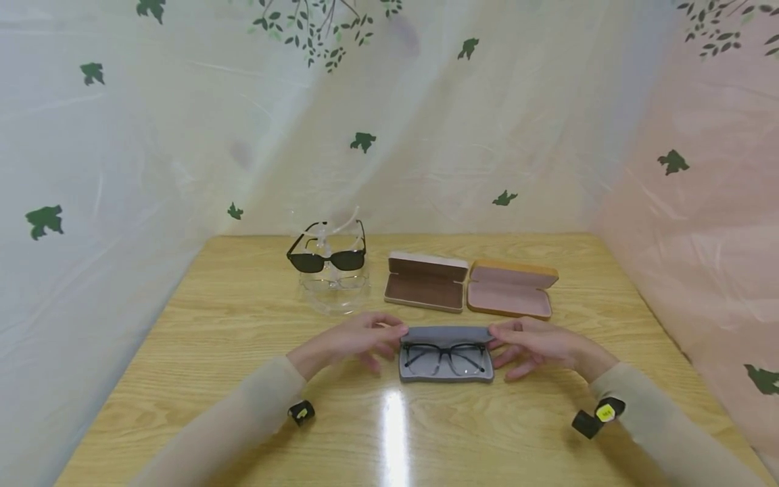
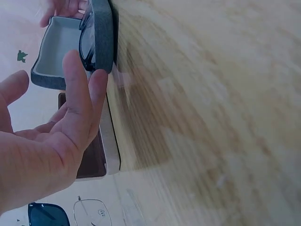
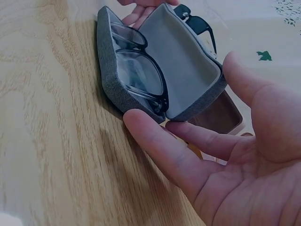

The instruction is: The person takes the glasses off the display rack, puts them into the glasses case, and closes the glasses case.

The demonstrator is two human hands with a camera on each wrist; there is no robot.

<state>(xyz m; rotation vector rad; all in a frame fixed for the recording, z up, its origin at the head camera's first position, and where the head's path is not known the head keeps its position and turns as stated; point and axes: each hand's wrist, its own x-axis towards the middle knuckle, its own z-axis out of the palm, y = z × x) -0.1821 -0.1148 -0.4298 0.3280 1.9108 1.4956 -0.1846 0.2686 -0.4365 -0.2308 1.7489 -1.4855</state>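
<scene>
A grey glasses case point(image 1: 446, 377) lies on the table with its lid point(image 3: 176, 61) raised. Black-framed glasses point(image 1: 447, 358) rest in the case's lower half. At the left end, my left hand point(image 1: 368, 338) has its thumb by the lid's corner. In the left wrist view its fingers point(image 2: 77, 89) extend toward the lower half. My right hand point(image 1: 535, 345) is at the other end, its thumb point(image 3: 240, 77) touching the lid's edge. Its extended fingers point(image 3: 155, 139) lie against the case's end near the hinge.
Behind the grey case stand two open cases, one brown-lined point(image 1: 424, 292) and one orange with pink lining point(image 1: 510, 299). To their left, a clear stand point(image 1: 335, 308) holds black sunglasses point(image 1: 328, 261) above thin-rimmed glasses point(image 1: 353, 282). A patterned cloth point(image 1: 426, 169) hangs behind the wooden table point(image 1: 213, 325).
</scene>
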